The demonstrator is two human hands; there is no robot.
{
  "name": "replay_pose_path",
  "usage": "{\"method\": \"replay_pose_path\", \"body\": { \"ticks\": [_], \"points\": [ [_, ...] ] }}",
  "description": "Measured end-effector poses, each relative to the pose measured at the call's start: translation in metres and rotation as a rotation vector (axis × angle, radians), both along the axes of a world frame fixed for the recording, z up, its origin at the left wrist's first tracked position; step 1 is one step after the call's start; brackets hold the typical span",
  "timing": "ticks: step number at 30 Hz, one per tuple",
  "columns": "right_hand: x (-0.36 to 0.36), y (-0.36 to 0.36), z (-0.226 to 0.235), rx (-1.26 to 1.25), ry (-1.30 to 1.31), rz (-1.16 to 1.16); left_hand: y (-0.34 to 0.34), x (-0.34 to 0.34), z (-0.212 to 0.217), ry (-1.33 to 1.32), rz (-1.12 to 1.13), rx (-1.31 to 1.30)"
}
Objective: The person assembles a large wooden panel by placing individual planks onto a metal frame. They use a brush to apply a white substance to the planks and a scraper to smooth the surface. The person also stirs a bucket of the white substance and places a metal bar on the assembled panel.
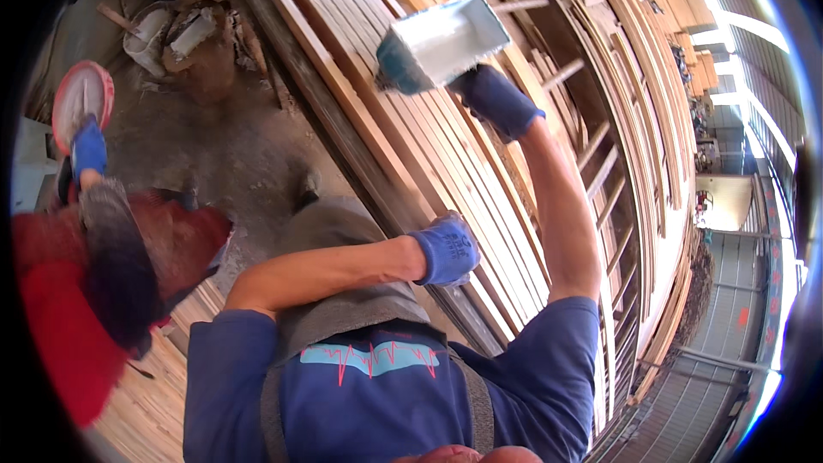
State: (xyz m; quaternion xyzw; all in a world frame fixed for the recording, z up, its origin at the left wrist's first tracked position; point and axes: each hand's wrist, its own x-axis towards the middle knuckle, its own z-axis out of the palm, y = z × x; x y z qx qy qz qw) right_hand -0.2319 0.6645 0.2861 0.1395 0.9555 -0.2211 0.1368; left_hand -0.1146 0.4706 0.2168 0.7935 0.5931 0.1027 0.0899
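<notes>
My right hand (500, 103), in a dark blue glove, grips an open box-shaped container (450, 41) by the near end of its side. Its outside is teal and its inside is coated white; it is tilted above the boards. My left hand (447, 250), in a blue glove, is closed low over the near edge of the long wooden boards (411, 150). What its curled fingers hold, if anything, is hidden. The boards lie side by side, running from the upper left down past my left hand.
At the left, a co-worker in red (60, 326) holds a round red-rimmed pan (83, 103) in a gloved hand. A white-smeared bucket (150, 39) stands on the floor at upper left. A slatted rack (604, 163) and stacked timber (651, 94) rise on the right.
</notes>
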Motion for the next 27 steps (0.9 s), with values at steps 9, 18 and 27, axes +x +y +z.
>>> {"method": "replay_pose_path", "body": {
  "ticks": [9, 18, 27],
  "points": [
    [0.233, 0.007, 0.020, -0.212, -0.101, -0.157, 0.029, 0.243, -0.009, 0.001, 0.215, -0.260],
    [0.568, 0.079, 0.006, -0.464, 0.028, -0.166, 0.067, 0.536, -0.016, -0.079, 0.322, -0.226],
    [0.859, 0.144, -0.028, -0.353, 0.167, -0.148, 0.080, 0.638, -0.042, -0.017, 0.735, -0.075]
  ]
}}
